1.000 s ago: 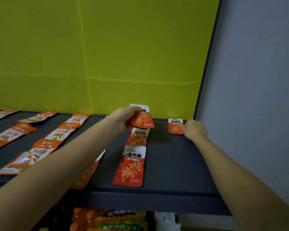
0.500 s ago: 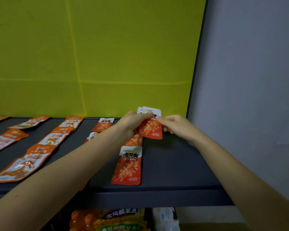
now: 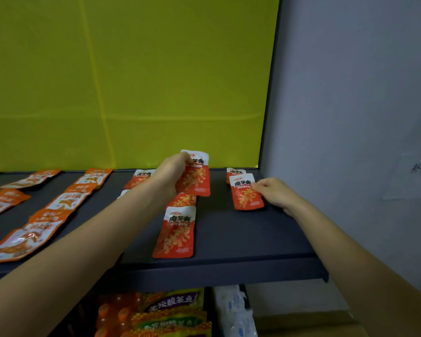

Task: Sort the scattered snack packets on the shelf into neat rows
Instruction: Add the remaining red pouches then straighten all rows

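My left hand (image 3: pixel 171 171) grips a stack of red snack packets (image 3: pixel 197 175) held upright above the dark shelf (image 3: pixel 229 234). Below it two red packets lie in a column: one partly hidden (image 3: pixel 183 200), one near the front edge (image 3: pixel 176 233). My right hand (image 3: pixel 274 193) pinches the right edge of a red packet (image 3: pixel 246 194) lying flat on the shelf's right side. Behind that one lies another red packet (image 3: pixel 233 171). One more red packet (image 3: pixel 141 177) lies left of my left forearm.
Orange packets lie in columns on the shelf's left part (image 3: pixel 66 198) (image 3: pixel 22 237). A yellow-green back panel (image 3: pixel 131 81) closes the rear. A grey wall (image 3: pixel 350 117) bounds the right. Bagged goods (image 3: pixel 170 312) sit under the shelf.
My right hand took a red packet from the stack at my left hand, carried it right and set it down in front of the rear right packet. The left hand kept the stack.
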Motion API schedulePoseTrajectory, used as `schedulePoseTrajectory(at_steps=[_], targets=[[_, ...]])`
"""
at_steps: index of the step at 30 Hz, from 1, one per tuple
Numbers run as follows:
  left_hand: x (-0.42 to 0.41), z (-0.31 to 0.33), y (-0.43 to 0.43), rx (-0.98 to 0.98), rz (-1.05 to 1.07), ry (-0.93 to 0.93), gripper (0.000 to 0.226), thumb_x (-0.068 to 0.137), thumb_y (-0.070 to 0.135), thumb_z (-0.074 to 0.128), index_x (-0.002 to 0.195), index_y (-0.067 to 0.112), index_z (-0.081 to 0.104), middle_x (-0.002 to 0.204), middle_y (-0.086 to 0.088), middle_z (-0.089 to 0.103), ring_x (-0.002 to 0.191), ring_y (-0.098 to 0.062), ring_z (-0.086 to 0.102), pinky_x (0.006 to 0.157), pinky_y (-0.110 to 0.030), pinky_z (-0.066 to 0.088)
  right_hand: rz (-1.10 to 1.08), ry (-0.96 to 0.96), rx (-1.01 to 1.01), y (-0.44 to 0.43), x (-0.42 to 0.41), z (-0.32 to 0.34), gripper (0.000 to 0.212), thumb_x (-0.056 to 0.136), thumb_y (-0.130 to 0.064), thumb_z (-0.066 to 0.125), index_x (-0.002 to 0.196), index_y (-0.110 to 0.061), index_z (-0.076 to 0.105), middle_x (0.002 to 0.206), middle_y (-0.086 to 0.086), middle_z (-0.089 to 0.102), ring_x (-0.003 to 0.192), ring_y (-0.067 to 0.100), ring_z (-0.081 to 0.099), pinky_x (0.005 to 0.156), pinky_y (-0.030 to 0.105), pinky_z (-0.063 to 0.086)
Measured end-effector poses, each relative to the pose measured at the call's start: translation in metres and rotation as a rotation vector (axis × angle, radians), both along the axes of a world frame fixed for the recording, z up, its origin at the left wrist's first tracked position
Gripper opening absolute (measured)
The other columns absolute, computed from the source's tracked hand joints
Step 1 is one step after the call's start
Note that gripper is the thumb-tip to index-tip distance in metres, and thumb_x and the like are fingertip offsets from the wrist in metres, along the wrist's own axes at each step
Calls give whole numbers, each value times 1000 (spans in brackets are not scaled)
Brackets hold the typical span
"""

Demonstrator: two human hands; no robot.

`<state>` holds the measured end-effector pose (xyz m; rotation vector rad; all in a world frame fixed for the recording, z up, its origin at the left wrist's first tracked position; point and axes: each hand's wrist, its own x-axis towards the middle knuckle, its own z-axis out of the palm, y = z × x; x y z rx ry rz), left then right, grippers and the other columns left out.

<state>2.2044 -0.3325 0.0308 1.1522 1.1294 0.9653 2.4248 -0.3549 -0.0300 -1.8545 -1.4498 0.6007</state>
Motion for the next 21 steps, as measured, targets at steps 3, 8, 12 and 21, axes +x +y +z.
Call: schedulePoseTrajectory(at_steps=[3, 8, 12, 21], targets=[[-3, -2, -8, -16, -20, 41, 19, 91, 14, 42, 72, 10, 43, 65, -5, 47, 54, -17, 49, 51, -24, 42, -38, -149, 0, 4, -4, -3, 40, 97, -31, 43, 86, 0, 64, 105, 17, 68, 102, 31, 59, 77, 33, 41], [-4, -10, -18, -9, -128, 103, 20, 90, 11, 47, 70, 10, 47, 62, -4, 47, 44, -12, 50, 42, -16, 40, -70, -384, 6, 11, -6, -7, 40, 95, -32, 43, 65, -8, 53, 88, 19, 65, 92, 34, 59, 66, 30, 33], [-2, -19, -22, 39, -230, 118, 17, 89, 8, 52, 72, 12, 52, 66, -3, 50, 49, -10, 52, 43, -17, 43, -106, -453, 19, 9, -8, -7, 46, 95, -32, 42, 52, -15, 36, 77, 11, 53, 79, 29, 51, 66, 31, 33], [11, -37, -34, 75, -377, 106, 15, 90, 8, 55, 103, 2, 59, 83, -6, 65, 57, -4, 64, 50, -16, 52, -111, -526, 51, 3, -11, -6, 41, 95, -34, 40, 59, -17, 36, 102, 19, 65, 99, 35, 57, 74, 34, 39]])
